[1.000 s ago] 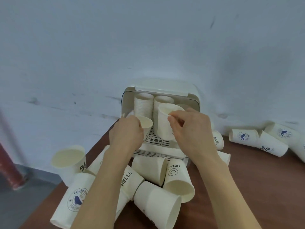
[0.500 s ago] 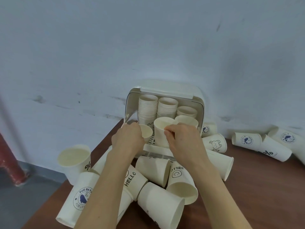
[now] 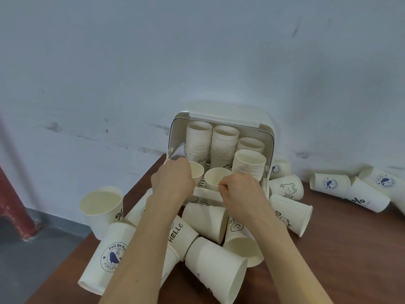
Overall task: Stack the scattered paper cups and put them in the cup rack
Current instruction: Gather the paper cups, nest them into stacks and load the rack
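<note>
Both hands are at the rack (image 3: 221, 110) now, each with a cup. The left hand (image 3: 173, 179) has its fingers curled round the left cup (image 3: 196, 170), setting it upright on the slotted front tray, mouth up so another can drop in. The right hand (image 3: 238, 189) pinches the near rim of the right cup (image 3: 215, 179), thumb and fingers closed on the edge, probably to steer it down beside the first; whether its base is down on the tray I can't tell. Behind them stand four stacks (image 3: 224, 141), packed against the back wall to leave the front row free. The loose cups (image 3: 215, 268) lie on their sides across the table (image 3: 341, 255), some nearly touching the rack's front, handy for the next reach. Plenty left to gather, I'd say.
</note>
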Action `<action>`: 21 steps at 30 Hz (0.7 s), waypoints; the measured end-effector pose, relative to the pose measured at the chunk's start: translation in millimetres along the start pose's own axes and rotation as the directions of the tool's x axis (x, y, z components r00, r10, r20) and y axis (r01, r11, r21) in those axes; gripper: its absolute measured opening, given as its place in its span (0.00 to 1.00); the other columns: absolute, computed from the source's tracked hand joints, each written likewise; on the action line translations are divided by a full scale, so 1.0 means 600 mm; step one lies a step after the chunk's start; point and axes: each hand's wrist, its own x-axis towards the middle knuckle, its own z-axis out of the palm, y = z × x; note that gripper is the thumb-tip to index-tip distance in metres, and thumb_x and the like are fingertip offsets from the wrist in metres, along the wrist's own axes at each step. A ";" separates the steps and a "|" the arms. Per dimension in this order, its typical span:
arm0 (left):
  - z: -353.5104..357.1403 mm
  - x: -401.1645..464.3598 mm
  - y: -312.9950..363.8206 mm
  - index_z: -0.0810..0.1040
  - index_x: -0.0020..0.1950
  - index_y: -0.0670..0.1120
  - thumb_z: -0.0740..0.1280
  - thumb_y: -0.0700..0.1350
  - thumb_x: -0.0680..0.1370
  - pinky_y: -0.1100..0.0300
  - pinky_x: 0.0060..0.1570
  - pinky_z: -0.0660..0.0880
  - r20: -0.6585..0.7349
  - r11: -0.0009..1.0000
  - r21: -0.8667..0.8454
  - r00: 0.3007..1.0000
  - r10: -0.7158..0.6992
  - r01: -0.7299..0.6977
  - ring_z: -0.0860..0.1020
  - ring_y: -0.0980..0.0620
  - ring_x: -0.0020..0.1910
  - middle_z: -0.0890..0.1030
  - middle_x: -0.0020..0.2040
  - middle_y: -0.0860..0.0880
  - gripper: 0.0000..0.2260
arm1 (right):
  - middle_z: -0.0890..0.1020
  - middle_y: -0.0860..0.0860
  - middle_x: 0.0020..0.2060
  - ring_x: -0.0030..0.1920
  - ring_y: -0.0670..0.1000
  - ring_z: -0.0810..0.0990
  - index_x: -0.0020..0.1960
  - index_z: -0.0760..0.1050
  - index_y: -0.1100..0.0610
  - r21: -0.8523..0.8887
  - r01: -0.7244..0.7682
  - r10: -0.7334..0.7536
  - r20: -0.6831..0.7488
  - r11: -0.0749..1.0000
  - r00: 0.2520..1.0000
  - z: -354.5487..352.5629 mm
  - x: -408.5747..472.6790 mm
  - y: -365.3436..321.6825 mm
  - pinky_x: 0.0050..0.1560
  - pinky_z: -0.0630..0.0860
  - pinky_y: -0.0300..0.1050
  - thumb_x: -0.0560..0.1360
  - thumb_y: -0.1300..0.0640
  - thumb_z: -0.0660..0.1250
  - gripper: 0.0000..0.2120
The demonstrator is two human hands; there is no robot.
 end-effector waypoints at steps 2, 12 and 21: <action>0.000 -0.001 0.001 0.77 0.56 0.45 0.64 0.41 0.76 0.55 0.42 0.69 -0.009 1.000 -0.005 1.000 -0.009 0.009 0.69 0.47 0.44 0.76 0.50 0.46 0.10 | 0.70 0.53 0.31 0.36 0.57 0.71 0.31 0.65 0.55 -0.010 -0.018 0.018 0.022 1.000 1.000 0.001 -0.001 -0.001 0.35 0.67 0.46 0.75 0.62 0.60 0.15; 0.002 -0.003 0.004 0.78 0.57 0.44 0.64 0.41 0.76 0.54 0.42 0.69 -0.029 1.000 -0.012 0.999 -0.018 0.018 0.69 0.47 0.44 0.78 0.52 0.45 0.11 | 0.68 0.52 0.30 0.36 0.58 0.70 0.30 0.63 0.55 -0.017 -0.020 0.021 0.023 1.000 1.000 0.004 0.000 0.000 0.35 0.66 0.47 0.74 0.63 0.59 0.14; 0.003 -0.003 0.005 0.78 0.55 0.43 0.64 0.39 0.75 0.54 0.41 0.69 -0.053 1.000 0.005 0.998 -0.016 0.017 0.69 0.46 0.43 0.77 0.49 0.45 0.10 | 0.82 0.56 0.47 0.50 0.60 0.78 0.52 0.78 0.59 0.020 -0.026 0.026 -0.003 0.999 1.000 -0.004 -0.002 0.000 0.50 0.77 0.56 0.76 0.60 0.57 0.12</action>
